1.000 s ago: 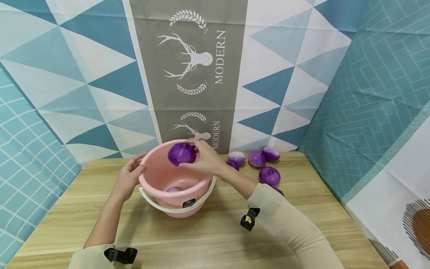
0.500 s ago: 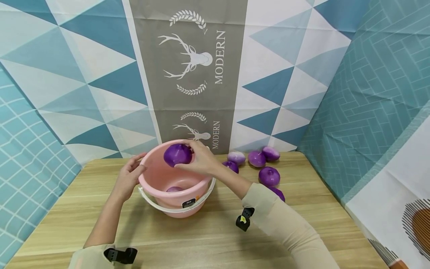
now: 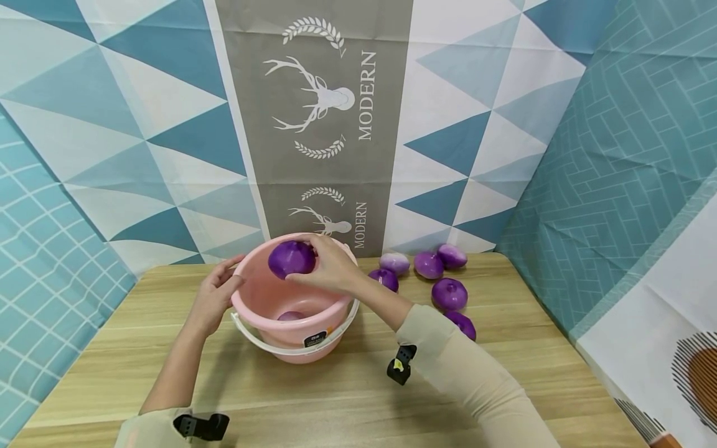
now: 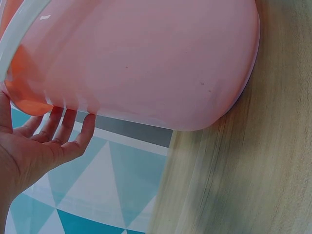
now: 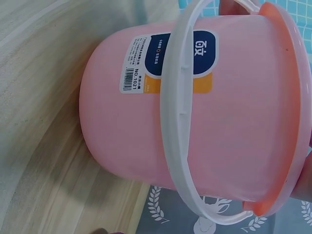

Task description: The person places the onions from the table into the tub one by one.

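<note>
A pink bucket (image 3: 288,333) with a white handle (image 5: 175,107) stands on the wooden table. My left hand (image 3: 211,295) grips its rim at the left, thumb over the edge; the left wrist view shows the fingertips (image 4: 90,122) against the outer wall. Over the bucket's mouth, my right hand (image 3: 327,267) holds a purple onion (image 3: 291,260) between thumb and fingers. Another purple onion (image 3: 291,316) lies inside, partly hidden by the front rim. In the right wrist view the bucket's side fills most of the picture, and the held onion is out of sight.
Several more onions lie right of the bucket, among them a pale one (image 3: 394,262) at the back and a dark one (image 3: 462,323) near the right sleeve. A patterned curtain (image 3: 313,168) hangs behind the wooden table (image 3: 313,404). A teal-tiled sheet (image 3: 610,174) borders the right side.
My right hand has moved slightly left with the onion, farther over the bucket's mouth. The left hand and the bucket have stayed put.
</note>
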A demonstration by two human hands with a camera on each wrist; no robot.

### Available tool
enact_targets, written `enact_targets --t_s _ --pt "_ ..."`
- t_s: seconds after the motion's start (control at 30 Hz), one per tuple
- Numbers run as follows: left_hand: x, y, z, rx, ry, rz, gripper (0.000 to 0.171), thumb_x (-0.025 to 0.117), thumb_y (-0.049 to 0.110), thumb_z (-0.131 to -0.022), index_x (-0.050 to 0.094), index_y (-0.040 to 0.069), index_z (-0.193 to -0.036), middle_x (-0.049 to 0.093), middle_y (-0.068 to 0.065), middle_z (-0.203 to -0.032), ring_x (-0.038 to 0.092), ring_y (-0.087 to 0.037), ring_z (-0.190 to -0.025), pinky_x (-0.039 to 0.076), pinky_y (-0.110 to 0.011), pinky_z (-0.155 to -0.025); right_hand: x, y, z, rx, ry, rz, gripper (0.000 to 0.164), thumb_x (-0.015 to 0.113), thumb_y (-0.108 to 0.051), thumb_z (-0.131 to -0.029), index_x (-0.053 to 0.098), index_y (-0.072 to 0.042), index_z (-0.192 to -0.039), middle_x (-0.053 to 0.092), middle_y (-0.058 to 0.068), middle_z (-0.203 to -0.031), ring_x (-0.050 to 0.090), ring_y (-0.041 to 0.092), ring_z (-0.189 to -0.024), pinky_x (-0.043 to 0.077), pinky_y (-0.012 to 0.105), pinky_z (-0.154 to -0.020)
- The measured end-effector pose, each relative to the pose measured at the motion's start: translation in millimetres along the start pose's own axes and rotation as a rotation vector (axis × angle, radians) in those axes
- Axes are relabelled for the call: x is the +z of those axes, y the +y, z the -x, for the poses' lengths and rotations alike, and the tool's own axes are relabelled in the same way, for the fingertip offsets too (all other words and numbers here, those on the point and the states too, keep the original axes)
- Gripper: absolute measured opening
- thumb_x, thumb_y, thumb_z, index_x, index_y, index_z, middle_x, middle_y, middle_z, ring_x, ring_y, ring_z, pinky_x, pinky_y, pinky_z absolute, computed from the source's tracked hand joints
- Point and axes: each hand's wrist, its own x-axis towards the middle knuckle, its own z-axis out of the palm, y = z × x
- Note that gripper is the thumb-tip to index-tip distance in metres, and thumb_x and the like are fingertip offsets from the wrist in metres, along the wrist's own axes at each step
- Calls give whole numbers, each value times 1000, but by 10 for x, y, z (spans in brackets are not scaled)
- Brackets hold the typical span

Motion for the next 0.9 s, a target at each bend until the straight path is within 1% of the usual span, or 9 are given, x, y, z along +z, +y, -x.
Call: enact_targets --t_s 0.2,0.37,0.47,0.6,0.7,0.9 --pt "-3 3 5 -1 -2 -1 48 48 11 -95 33 -2 -140 57 19 -99 60 2 -86 55 -20 -67 22 -1 -24 -16 0 7 71 78 -38 -72 48 -16 -132 54 0 -128 49 13 -119 41 27 -100" --pt "-4 1 4 1 -3 2 48 48 11 -95 34 -1 -139 58 19 -99 60 1 -86 55 -20 -67 28 -3 -41 13 -8 35 72 78 -40 -72 47 -17 -132 54 0 -129 49 13 -120 41 27 -100" --pt "-4 -4 5 0 -3 1 48 48 11 -95 33 -1 -139 58 19 -99 60 1 -86 55 -20 -67 23 -3 -48 16 -24 45 72 78 -39 -72 47 -17 -133 55 1 -128 49 14 -120 41 27 -101" --pt "-7 -13 3 -3 0 -10 49 48 12 -95 33 -2 -140 57 19 -99 60 2 -86 55 -20 -67 19 10 -59 -22 -37 54 72 78 -37 -72 48 -15 -133 56 1 -128 49 14 -120 39 27 -102" --pt "-9 -16 -3 -5 1 -14 49 48 12 -96 32 -2 -140 57 19 -99 60 2 -86 55 -20 -67 28 27 -63 -44 -40 56 71 78 -38 -72 48 -15 -133 56 -2 -128 47 13 -122 37 25 -104" --pt "-10 -12 -11 -11 3 -16 50 48 12 -96 32 -1 -141 56 19 -100 60 3 -87 55 -19 -68 51 46 -64 -47 -50 75 70 77 -40 -71 50 -18 -132 56 -7 -128 45 10 -123 35 24 -106"
